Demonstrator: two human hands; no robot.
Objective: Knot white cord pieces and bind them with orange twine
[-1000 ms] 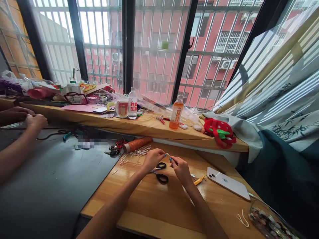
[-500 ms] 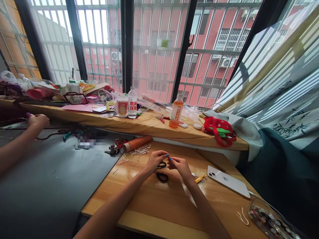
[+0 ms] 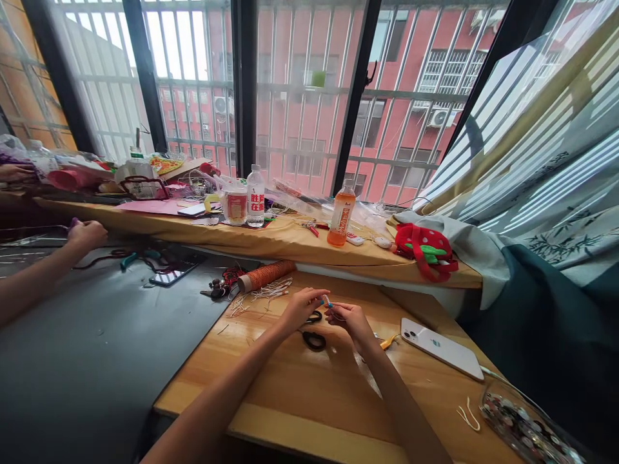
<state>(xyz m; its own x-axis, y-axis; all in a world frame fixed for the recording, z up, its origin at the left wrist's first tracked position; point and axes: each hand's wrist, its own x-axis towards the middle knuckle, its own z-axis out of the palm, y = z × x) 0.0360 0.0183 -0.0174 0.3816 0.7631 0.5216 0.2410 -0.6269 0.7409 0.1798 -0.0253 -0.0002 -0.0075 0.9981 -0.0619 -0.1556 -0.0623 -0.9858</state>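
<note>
My left hand (image 3: 300,308) and my right hand (image 3: 349,320) meet over the wooden table (image 3: 309,399), fingertips pinched together on a tiny pale piece (image 3: 327,302) too small to name. Both have blue-painted nails. Black-handled scissors (image 3: 313,334) lie on the wood just beneath my hands. A spool of orange cord (image 3: 265,276) lies on its side a little beyond my left hand, with pale cut strands (image 3: 258,298) scattered beside it.
A white phone (image 3: 440,348) lies face down right of my hands, a small yellow tool (image 3: 387,341) beside it, a clear container of beads (image 3: 522,428) at the near right. Another person's hand (image 3: 87,233) works at the dark table (image 3: 97,348) on the left. Bottles (image 3: 341,218) and clutter line the sill.
My hands have come closer together and shifted slightly away from me over the scissors. The other person's hand on the left has moved a little to the right.
</note>
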